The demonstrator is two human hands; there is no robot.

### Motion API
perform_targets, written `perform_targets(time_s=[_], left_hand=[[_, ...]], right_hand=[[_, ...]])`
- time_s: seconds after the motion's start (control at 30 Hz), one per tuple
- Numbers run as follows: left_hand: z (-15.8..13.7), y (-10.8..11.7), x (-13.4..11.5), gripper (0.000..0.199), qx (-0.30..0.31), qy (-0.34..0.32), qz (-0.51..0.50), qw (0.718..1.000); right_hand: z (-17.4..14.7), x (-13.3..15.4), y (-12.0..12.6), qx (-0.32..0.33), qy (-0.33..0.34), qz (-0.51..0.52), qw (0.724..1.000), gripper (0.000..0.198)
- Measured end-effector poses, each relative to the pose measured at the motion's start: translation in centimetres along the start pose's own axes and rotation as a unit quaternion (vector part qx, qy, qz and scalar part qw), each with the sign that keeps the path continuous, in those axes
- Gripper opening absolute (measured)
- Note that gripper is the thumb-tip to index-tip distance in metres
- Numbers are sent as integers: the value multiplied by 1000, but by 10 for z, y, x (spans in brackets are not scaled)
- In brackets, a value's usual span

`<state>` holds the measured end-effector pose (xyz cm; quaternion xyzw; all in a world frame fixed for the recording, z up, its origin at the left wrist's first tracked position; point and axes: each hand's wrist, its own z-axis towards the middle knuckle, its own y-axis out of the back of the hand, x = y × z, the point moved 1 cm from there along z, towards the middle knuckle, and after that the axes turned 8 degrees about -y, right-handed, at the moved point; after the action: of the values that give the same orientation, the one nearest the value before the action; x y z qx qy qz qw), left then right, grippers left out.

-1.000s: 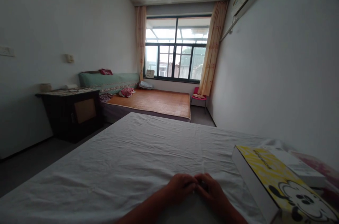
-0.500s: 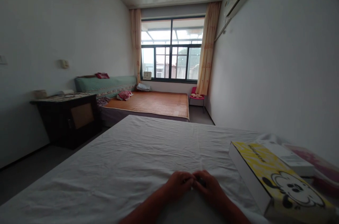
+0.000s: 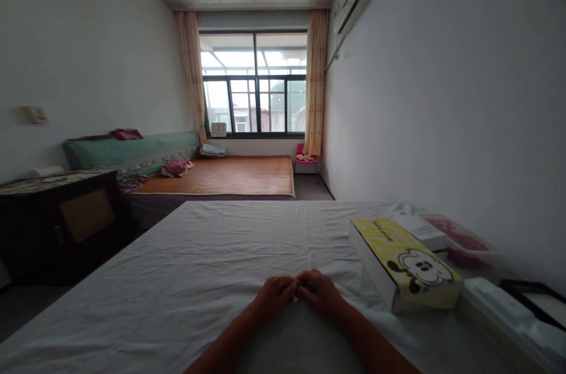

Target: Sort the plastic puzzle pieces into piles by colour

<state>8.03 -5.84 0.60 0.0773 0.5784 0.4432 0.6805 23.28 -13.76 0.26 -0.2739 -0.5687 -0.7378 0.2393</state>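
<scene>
My left hand (image 3: 275, 294) rests low in the middle of the view, on the white cloth (image 3: 221, 256) of the table. My right hand (image 3: 322, 292) lies beside it, and the fingertips of both hands meet. The fingers of each hand are curled inward, and no object shows between them. Their undersides are hidden from me. Nearest to the right hand is a yellow and white box (image 3: 404, 262) with a cartoon dog face on its lid.
Beyond the box are a white box (image 3: 427, 232) and a clear container (image 3: 460, 238) with something red. A white case (image 3: 499, 309) and a black frame (image 3: 530, 291) lie at the right edge. A bed (image 3: 230, 176) and a dark cabinet (image 3: 62, 220) stand behind the table.
My view has turned to the right, so the room shifts left and more of the table's right side shows. Both hands stay together at the fingertips.
</scene>
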Motion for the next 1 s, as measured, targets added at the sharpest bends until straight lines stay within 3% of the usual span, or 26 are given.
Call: perform_targets(time_s=[0.17, 0.23, 0.3, 0.37, 0.43, 0.5, 0.57, 0.63, 0.73, 0.83, 0.9, 1.0], left_hand=[[2, -1, -5, 39, 4, -4, 33, 999], [2, 0, -6, 41, 8, -2, 45, 999], [2, 0, -6, 41, 12, 4, 47, 999], [3, 1, -4, 40, 17, 12, 44, 999], [6, 1, -2, 39, 25, 19, 51, 998], [12, 0, -3, 37, 34, 23, 60, 997], [23, -6, -10, 37, 39, 18, 51, 998], [35, -18, -20, 41, 38, 11, 16, 999], [54, -46, -37, 46, 34, 12, -53, 998], [71, -75, -47, 52, 3, 21, -106, 994], [79, -89, -52, 55, -24, 35, -144, 989], [87, -98, -59, 57, -59, 49, -207, 975]], right_hand=[[-15, 11, 2, 21, 13, -58, 998, 31], [-31, 20, 15, 48, 28, -97, 994, 48], [-51, 27, 41, 31, 41, -112, 992, 55], [-69, 25, 81, -50, 43, -105, 992, 47], [-82, 8, 131, -170, 18, -112, 979, 39], [-91, -24, 180, -304, -60, -147, 939, 38], [-94, -63, 217, -364, -161, -202, 895, 40], [-94, -99, 236, -314, -270, -244, 877, 43], [-90, -132, 240, -198, -371, -234, 877, 44], [-88, -134, 231, -175, -388, -201, 883, 44], [-89, -125, 222, -166, -371, -144, 902, 47], [-93, -104, 201, -126, -357, 65, 923, 54]])
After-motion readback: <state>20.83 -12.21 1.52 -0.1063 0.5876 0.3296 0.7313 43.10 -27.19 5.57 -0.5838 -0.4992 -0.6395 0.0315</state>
